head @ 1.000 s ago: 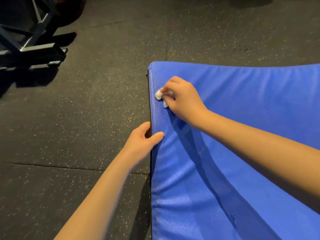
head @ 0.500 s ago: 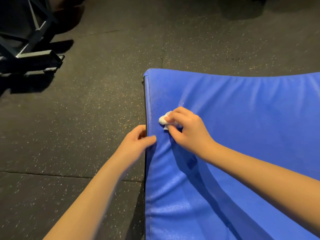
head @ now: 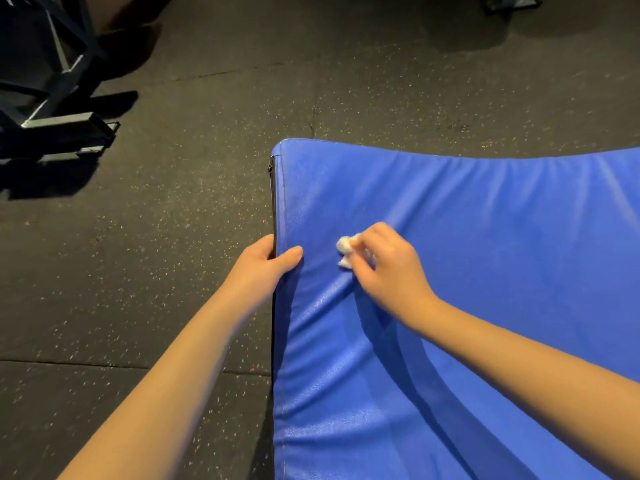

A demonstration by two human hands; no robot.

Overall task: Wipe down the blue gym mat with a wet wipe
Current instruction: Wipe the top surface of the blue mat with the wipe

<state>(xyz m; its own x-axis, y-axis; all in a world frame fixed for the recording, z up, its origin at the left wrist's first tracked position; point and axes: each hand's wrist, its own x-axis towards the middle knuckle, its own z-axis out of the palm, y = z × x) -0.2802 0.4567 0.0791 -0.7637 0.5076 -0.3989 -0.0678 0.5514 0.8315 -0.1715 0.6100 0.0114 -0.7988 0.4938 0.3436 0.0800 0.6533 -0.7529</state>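
Gym: speckled rubber floor tiles (head: 173, 254), steel equipment frame (head: 59, 98), padded blue mat (head: 485, 237)

readable text: none | blue mat (head: 485, 237): no lettering, brand or number legible | floor (head: 138, 271): speckles only, no signs legible

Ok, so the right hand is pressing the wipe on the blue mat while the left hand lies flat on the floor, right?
Not quite. The head view shows the left hand gripping the left edge of the blue mat, thumb on top, not lying flat on the floor. The right hand does press the wipe on the mat.
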